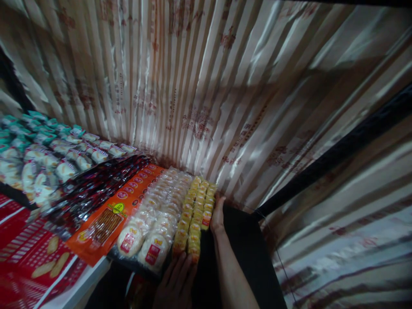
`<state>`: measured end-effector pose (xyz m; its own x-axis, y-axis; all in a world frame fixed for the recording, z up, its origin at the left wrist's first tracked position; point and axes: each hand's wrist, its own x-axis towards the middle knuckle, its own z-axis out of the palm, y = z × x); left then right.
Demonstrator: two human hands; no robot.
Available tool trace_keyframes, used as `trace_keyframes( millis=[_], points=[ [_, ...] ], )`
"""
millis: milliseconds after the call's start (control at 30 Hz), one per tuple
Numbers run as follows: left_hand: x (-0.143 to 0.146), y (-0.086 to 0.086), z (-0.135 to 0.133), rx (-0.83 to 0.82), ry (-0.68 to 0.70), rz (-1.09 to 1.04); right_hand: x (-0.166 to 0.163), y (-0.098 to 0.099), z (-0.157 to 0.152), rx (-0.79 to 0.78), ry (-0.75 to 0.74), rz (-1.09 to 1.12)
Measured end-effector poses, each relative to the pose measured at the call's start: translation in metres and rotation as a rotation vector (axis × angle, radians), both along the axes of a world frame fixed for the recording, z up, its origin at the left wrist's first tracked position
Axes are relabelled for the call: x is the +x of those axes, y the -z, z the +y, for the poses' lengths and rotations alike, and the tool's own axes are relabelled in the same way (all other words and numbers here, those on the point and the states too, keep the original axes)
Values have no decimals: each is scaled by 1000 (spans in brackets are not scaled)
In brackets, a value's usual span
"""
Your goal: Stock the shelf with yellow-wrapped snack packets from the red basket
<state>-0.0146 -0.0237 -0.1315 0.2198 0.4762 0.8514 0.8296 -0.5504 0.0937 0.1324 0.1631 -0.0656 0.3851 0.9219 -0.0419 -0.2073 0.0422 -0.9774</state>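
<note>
Small yellow wrapped snack packs (pixel 193 214) stand in narrow rows on a dark shelf. At their front end, the fingers of my left hand (pixel 180 277) lie stretched out against the nearest packs. My right hand (pixel 218 214) is held flat along the right side of the rows, fingers pointing away from me; some of its fingers are hard to make out. Just left of the yellow packs are rows of round, pale crackers in clear wrap (pixel 152 231), the front ones with red labels. Neither hand is wrapped around a pack.
Further left lie an orange snack bag (pixel 109 214), dark shiny packets (pixel 103 184), and white and green packs (pixel 58 146). A red printed panel (pixel 35 253) is at lower left. Pleated printed sheeting (pixel 193 86) hangs behind. A black bar (pixel 322 159) slants at right above the dark shelf surface (pixel 247 249).
</note>
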Motion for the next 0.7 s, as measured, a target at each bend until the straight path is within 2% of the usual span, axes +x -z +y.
trace_keyframes(
  millis=[100,167,300,400,533,700],
  points=[
    [0,0,0,-5,1,-3,-6,-2,0,20,-124,148],
    [-2,-2,-1,-29,1,7,-5,0,1,17,-113,183],
    [-6,-8,-6,-107,14,63,6,5,0,5,121,59],
    [-8,-10,-11,-173,33,73,14,0,-13,7,311,-26],
    [-11,-10,-15,-228,96,32,12,-11,-61,36,423,-79],
    [-18,-19,-19,-285,189,26,-11,-17,-164,85,359,-200]
  ],
)
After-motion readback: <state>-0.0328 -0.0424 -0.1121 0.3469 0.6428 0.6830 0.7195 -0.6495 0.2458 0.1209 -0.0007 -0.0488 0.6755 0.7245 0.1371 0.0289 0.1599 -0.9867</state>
